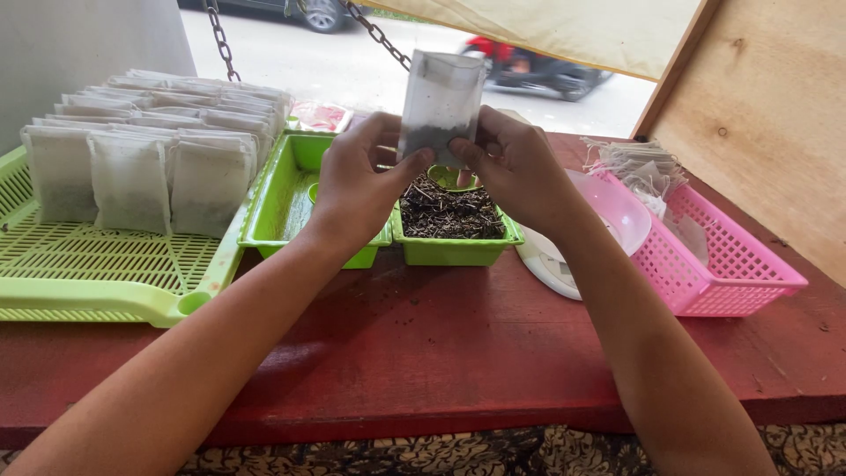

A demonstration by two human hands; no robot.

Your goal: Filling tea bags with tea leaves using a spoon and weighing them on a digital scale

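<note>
Above the green tub (454, 249) of dried leaves, a white filter pouch (439, 107) is held upright, long axis vertical, pinched at its lower edge by left hand (357, 181) and right hand (515, 167).

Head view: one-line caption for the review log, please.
Both hands, left hand and right hand, hold a partly filled tea bag above a green tub of loose tea.

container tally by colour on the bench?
Green: 3, the flat slotted tray, the empty tub and the tub of loose tea.
Pink: 1, the basket.
Total: 4.
Both hands, left and right, hold one filter bag above the tubs.
</note>
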